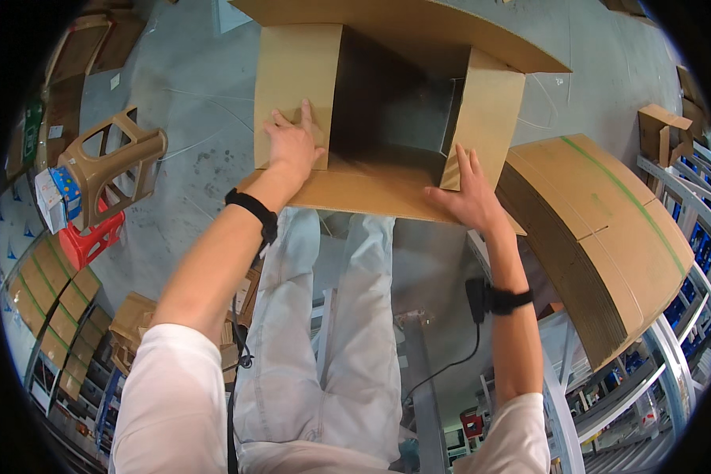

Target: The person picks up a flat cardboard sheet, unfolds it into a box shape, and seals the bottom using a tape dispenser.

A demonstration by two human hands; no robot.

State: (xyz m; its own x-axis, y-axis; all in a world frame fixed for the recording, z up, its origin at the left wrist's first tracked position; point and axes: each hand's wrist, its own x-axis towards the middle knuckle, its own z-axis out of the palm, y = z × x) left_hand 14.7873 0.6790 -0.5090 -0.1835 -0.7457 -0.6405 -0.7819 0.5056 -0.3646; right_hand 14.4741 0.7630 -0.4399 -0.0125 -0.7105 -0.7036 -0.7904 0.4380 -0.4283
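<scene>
An unfolded cardboard box [365, 188] stands before me with its mouth toward me and its flaps spread outward. The inside is dark, and no contents can be made out. My left hand [292, 148] lies on the left flap [299, 67] with fingers spread. On the other side, my right hand [472, 196] rests on the lower end of the right flap [494, 107], fingers stretched out. Neither hand is gripping anything. The far flap [426, 31] stretches across the top of the view, and the near flap runs below my hands, close to my legs.
Flat cardboard sheets [600, 209] form a thick strapped stack at my right. A brown plastic stool [122, 154] and a red stool [93, 238] are on the left floor. Metal racks [663, 359] fill the lower right. More strapped cardboard [55, 308] sits at far left.
</scene>
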